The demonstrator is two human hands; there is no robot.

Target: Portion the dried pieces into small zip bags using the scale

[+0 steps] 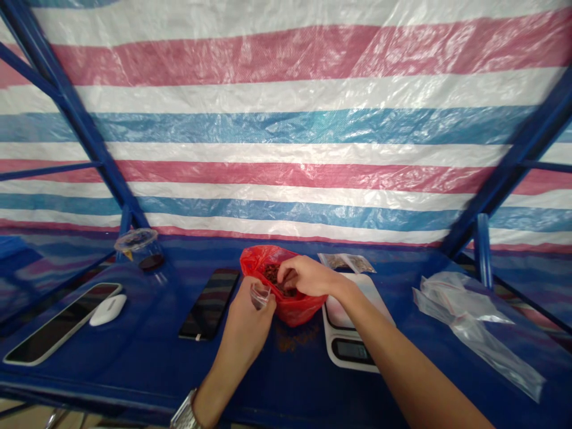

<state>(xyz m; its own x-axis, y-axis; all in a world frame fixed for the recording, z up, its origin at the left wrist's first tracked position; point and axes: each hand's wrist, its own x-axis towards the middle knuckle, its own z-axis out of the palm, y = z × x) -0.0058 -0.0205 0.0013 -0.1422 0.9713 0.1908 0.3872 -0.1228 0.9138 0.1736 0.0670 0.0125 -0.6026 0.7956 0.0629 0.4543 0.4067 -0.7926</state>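
A red plastic bag (pixel 300 311) stands open on the blue table, with dark brown, crumbly bits (pixel 271 272) inside. My right hand (pixel 308 275) reaches into its mouth, fingers curled down at the bits; whether any are pinched is hidden. At the bag's near left rim, my left hand (pixel 251 313) is closed on a small clear plastic bag (pixel 260 296), held with its mouth upward. Just right of the red bag lies a white kitchen scale (pixel 333 342), partly covered by my right forearm. Brown crumbs (pixel 295 341) are scattered on the table before the bag.
Two small filled clear bags (pixel 346 262) lie behind the scale. Empty clear bags (pixel 469 322) are piled at right. Leftward are a black phone (pixel 210 304), a white earbud case (pixel 108 310), another phone (pixel 62 322) and a lidded plastic cup (pixel 145 250). Blue metal posts (pixel 80 119) frame a striped sheet.
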